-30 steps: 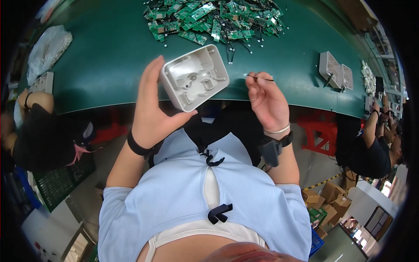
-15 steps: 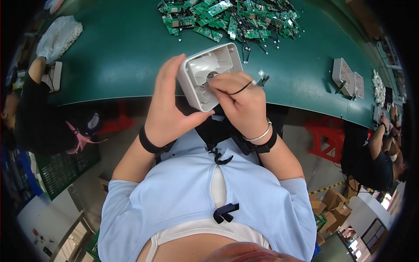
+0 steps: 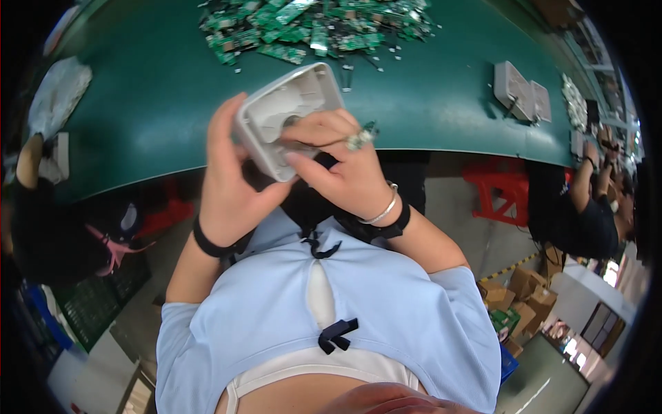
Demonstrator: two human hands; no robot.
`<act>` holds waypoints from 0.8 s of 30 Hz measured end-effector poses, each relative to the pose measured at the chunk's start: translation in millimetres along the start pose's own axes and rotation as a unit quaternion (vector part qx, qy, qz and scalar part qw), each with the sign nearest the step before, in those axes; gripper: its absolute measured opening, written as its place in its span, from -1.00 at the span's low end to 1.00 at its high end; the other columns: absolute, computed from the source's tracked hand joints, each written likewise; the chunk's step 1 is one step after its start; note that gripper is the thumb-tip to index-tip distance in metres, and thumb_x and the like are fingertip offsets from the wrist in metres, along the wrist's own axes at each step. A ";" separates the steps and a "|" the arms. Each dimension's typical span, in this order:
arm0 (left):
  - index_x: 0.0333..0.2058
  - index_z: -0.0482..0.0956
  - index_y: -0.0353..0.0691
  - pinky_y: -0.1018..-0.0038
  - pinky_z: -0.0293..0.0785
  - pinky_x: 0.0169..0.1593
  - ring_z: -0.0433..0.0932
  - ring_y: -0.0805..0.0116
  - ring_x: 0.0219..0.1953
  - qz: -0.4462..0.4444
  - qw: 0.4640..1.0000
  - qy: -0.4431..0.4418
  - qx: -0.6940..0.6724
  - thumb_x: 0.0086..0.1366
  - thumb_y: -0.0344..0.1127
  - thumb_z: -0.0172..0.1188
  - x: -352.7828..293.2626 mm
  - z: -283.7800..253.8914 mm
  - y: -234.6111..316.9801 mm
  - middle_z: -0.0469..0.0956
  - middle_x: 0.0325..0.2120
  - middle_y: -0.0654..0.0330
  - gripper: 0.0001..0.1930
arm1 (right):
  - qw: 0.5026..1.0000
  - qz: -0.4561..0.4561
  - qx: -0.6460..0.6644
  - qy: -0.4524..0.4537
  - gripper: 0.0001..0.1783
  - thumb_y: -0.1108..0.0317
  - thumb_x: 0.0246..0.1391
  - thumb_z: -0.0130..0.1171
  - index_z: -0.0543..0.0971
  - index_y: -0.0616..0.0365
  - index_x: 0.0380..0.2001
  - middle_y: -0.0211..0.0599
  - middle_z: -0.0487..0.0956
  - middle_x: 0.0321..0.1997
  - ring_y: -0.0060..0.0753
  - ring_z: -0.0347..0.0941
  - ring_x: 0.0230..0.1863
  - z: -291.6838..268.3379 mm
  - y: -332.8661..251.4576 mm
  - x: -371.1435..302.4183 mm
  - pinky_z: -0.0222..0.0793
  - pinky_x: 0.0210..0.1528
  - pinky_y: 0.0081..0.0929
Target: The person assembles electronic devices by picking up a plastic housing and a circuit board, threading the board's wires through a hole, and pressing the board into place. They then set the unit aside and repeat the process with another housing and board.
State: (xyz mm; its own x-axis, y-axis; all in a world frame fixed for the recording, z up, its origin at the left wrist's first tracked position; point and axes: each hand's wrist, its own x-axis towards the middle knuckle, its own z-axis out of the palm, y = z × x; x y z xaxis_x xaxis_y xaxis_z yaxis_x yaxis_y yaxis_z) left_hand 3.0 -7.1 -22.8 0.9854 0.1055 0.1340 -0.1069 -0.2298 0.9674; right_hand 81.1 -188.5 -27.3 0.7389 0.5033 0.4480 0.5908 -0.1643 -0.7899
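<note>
Gripping a white shell (image 3: 276,117) from below, the left hand (image 3: 231,186) wraps its fingers up the left side and holds the shell tilted, hollow face up, above the near edge of the green desk (image 3: 152,103). The right hand (image 3: 341,169) is curled over the shell's right half, fingertips pressed into the cavity, and pinches a small green board (image 3: 362,136) between its fingers. A heap of green boards (image 3: 317,27) lies on the desk well beyond the shell. Two more white shells (image 3: 520,93) rest on the desk to the right. Another person (image 3: 586,214) sits at the far right.
</note>
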 end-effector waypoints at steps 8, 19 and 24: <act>0.50 -0.04 -0.24 0.24 0.54 0.30 0.48 0.12 0.31 0.010 0.997 -0.011 0.080 0.03 -0.60 0.49 2.0 -5.4 5.2 0.09 0.47 0.00 0.13 | 0.921 0.222 0.313 0.068 -0.69 0.50 0.08 0.41 0.73 0.14 -0.06 -0.29 0.67 -0.25 -0.24 0.54 -0.18 -2.2 8.8 -12.9 0.41 -0.02 -0.40; 0.48 0.00 -0.25 0.25 0.61 0.23 0.39 0.08 0.39 0.064 0.991 -0.015 0.121 0.02 -0.56 0.53 1.7 -6.0 1.9 0.08 0.48 -0.03 0.12 | 0.999 0.001 -0.047 -0.010 -0.68 0.51 0.01 0.47 0.73 0.21 -0.11 -0.28 0.67 -0.14 -0.34 0.55 -0.06 -11.8 11.5 -14.9 0.41 0.07 -0.36; 0.46 0.05 -0.29 0.22 0.61 0.22 0.30 -0.08 0.42 0.054 0.993 -0.011 0.103 -0.01 -0.55 0.55 -1.8 -10.8 0.5 0.10 0.44 -0.15 0.10 | 0.977 0.139 0.130 0.092 -0.63 0.52 -0.09 0.50 0.73 0.17 -0.13 -0.23 0.63 0.00 -0.29 0.50 0.06 -10.3 12.2 -18.2 0.39 0.05 -0.38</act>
State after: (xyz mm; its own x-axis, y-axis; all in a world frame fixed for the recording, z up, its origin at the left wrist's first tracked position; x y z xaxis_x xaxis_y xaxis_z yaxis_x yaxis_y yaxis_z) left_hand -0.2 3.0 -20.3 0.9726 0.0486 0.2274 -0.1848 -0.4317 0.8829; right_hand 78.2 -208.5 -40.8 0.9190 0.3049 0.2501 0.2745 -0.0391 -0.9608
